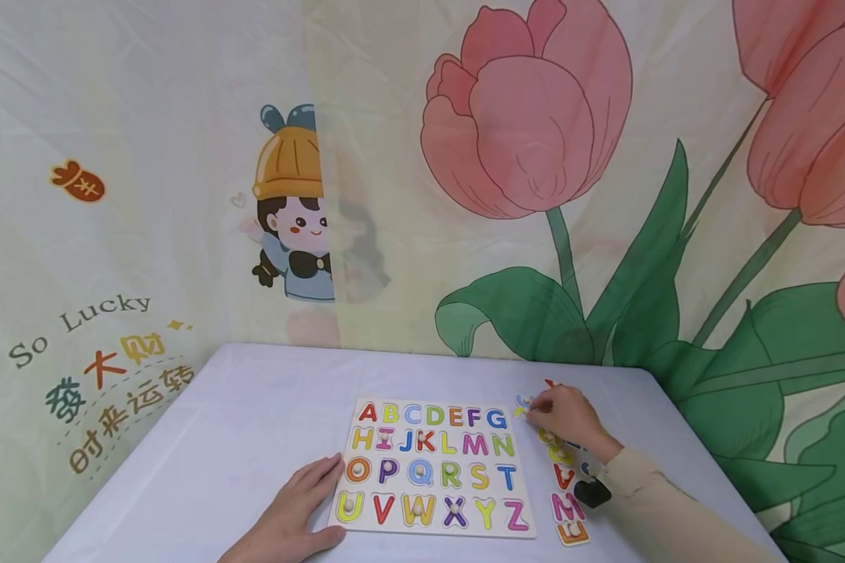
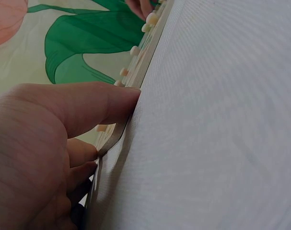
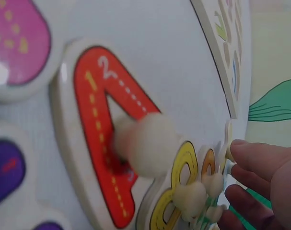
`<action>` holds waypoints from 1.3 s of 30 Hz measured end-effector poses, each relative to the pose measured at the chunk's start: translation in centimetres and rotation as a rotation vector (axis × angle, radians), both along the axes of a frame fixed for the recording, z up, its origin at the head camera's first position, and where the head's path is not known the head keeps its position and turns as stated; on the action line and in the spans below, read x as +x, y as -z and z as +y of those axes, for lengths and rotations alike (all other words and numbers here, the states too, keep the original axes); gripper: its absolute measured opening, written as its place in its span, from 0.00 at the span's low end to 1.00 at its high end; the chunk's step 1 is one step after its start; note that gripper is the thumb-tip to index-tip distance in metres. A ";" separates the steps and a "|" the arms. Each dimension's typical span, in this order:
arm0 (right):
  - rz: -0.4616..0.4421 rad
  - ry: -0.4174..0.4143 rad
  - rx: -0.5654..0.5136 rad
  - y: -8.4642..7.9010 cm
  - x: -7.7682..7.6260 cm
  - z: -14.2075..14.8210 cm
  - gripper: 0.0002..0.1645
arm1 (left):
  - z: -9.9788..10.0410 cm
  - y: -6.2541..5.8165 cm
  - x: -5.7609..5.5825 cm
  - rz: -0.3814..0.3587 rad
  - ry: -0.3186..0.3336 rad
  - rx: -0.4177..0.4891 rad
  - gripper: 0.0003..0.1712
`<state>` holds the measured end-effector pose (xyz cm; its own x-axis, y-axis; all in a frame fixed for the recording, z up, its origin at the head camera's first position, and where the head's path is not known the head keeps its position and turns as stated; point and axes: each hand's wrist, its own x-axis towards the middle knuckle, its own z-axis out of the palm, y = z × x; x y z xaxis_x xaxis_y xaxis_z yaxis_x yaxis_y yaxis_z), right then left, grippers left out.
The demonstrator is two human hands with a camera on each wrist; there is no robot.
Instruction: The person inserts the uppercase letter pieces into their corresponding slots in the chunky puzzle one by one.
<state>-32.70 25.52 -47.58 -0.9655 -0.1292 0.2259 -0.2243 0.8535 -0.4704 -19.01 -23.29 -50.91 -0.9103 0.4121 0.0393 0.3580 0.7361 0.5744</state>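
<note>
A white alphabet puzzle board (image 1: 429, 531) lies on the table. Some of its coloured letters carry round knobs, among them the O (image 1: 357, 470) and the X (image 1: 454, 512). At the board's near left corner, my left hand (image 1: 289, 508) rests against its edges with fingers extended and thumb (image 2: 121, 103) spread. Beyond the board's far right corner, my right hand (image 1: 570, 418) pinches a small letter piece (image 3: 228, 136) between thumb and fingertips. Blue and yellow show there in the head view, but which letter it is cannot be told.
Right of the board runs a column of loose knobbed letter pieces, including a red A (image 1: 564, 475), a pink M (image 1: 569, 506) and an orange E (image 1: 573, 533). My right forearm covers part of it. A printed curtain (image 1: 394, 195) hangs behind the white table (image 1: 253, 430).
</note>
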 end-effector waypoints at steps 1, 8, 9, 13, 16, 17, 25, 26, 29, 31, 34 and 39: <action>-0.003 0.008 0.006 0.1 0.0 -0.2 0.10 | 0.0 0.0 0.0 -0.002 -0.001 0.000 0.56; 0.029 0.063 0.036 -0.1 0.1 -1.1 0.11 | 0.1 0.0 0.0 -0.025 -0.004 0.006 0.56; 0.029 0.073 0.036 -0.1 0.1 -1.2 0.12 | 0.1 -0.1 0.0 -0.022 -0.002 0.004 0.56; 0.017 0.104 0.032 0.0 0.1 -1.3 0.12 | 0.1 -0.2 -0.1 -0.007 0.005 -0.007 0.56; 0.009 0.128 0.024 0.3 0.1 -1.3 0.12 | 0.1 -0.2 -0.1 -0.015 0.003 -0.009 0.56; 0.008 0.133 0.021 0.4 0.0 -1.3 0.13 | 0.1 -0.2 -0.1 -0.020 0.001 -0.008 0.56; 0.016 0.143 0.020 0.8 -0.4 -1.5 0.15 | 0.0 0.1 -0.1 -0.010 -0.005 -0.009 0.57; 0.010 0.148 0.020 0.8 -0.4 -1.6 0.14 | 0.0 0.1 0.0 -0.001 -0.004 -0.008 0.57; -0.007 0.160 0.023 0.6 -0.4 -1.7 0.13 | 0.0 0.1 0.0 0.016 0.000 -0.006 0.56; -0.012 0.162 0.022 0.5 -0.3 -1.8 0.13 | 0.0 0.1 0.0 0.009 -0.002 -0.006 0.56; 0.001 0.143 0.021 0.2 -0.2 -1.8 0.12 | 0.0 -0.1 0.1 -0.005 -0.003 -0.007 0.57; 0.038 0.056 0.022 -0.6 0.0 -3.0 0.11 | -0.1 -0.1 0.1 0.012 0.003 -0.006 0.56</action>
<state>-32.69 22.53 -47.02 -0.9620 -0.0807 0.2607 -0.1937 0.8750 -0.4438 -18.89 -23.37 -50.83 -0.9086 0.4149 0.0477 0.3669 0.7382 0.5661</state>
